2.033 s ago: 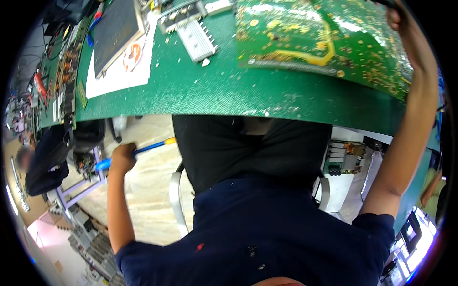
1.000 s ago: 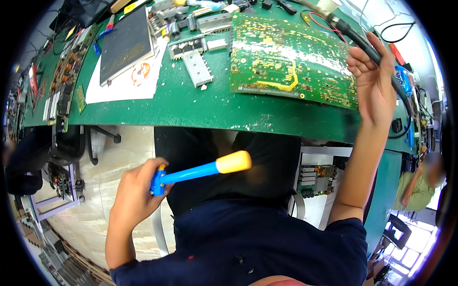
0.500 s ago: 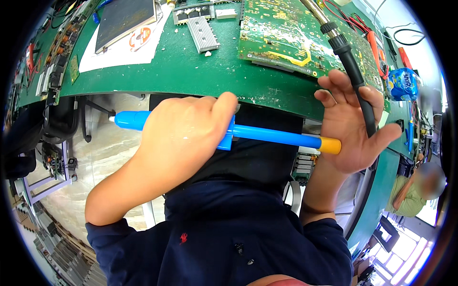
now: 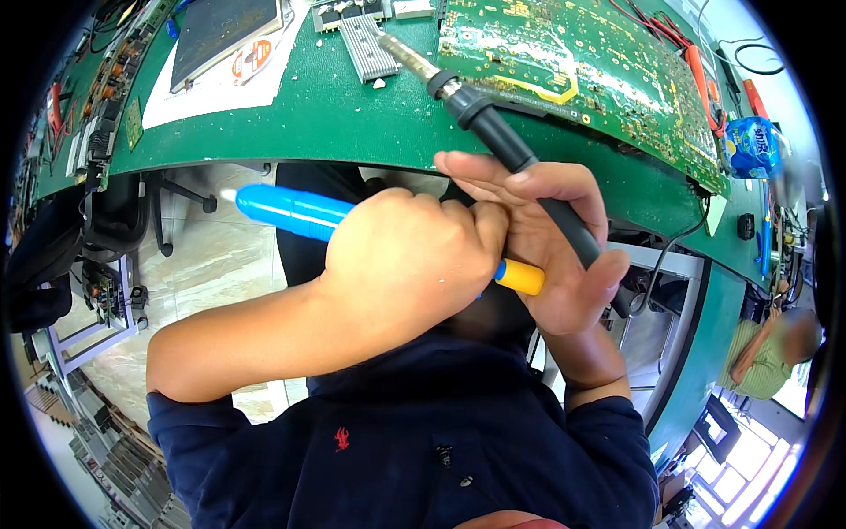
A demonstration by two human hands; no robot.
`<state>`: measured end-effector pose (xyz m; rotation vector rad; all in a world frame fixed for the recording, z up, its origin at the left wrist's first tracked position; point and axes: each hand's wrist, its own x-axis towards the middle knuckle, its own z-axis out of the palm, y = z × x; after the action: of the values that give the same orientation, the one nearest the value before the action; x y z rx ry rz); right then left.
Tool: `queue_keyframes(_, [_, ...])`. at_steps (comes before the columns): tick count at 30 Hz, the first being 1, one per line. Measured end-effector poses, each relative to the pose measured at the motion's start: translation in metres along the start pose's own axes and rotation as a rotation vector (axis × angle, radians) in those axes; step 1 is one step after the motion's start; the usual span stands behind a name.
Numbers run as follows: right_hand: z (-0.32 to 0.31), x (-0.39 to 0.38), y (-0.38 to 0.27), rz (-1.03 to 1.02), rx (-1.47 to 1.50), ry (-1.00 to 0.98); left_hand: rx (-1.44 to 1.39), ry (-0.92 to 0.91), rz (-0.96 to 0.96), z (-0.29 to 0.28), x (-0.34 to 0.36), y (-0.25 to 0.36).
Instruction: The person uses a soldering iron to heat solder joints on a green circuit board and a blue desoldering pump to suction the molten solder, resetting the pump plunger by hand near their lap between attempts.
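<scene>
Beside the bench, hands grasp a blue-yellow pump and black soldering iron.

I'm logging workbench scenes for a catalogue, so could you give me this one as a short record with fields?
Left hand: closed around a blue tool, pale tip pointing left
Tool's yellow end: close to the right palm
Right hand: holds a soldering iron by its black handle, metal end pointing up and left
Table: green
Circuit board: large, green, lying on the table
Finned block: grey, left of the board
Iron's tip: overlaps the block in view; contact cannot be told
</scene>
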<state>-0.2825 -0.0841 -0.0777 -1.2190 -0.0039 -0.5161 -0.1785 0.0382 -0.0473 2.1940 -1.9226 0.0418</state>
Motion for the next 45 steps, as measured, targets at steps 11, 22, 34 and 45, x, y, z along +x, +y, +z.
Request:
queue_keyframes(11, [-0.001,-0.017,0.013,-0.064,0.049,-0.066,0.068,0.084,0.142,-0.006,0.001,0.005])
queue_keyframes(22, [-0.001,-0.015,0.000,-0.208,-0.119,-0.092,-0.006,0.283,0.152,-0.006,0.003,0.013])
queue_keyframes(34, [-0.004,-0.017,-0.002,-0.192,-0.163,0.013,0.062,0.250,0.242,-0.001,0.013,0.014])
queue_keyframes(45, [0.001,-0.013,-0.002,-0.173,-0.270,0.011,-0.045,0.228,0.234,0.010,0.008,0.006])
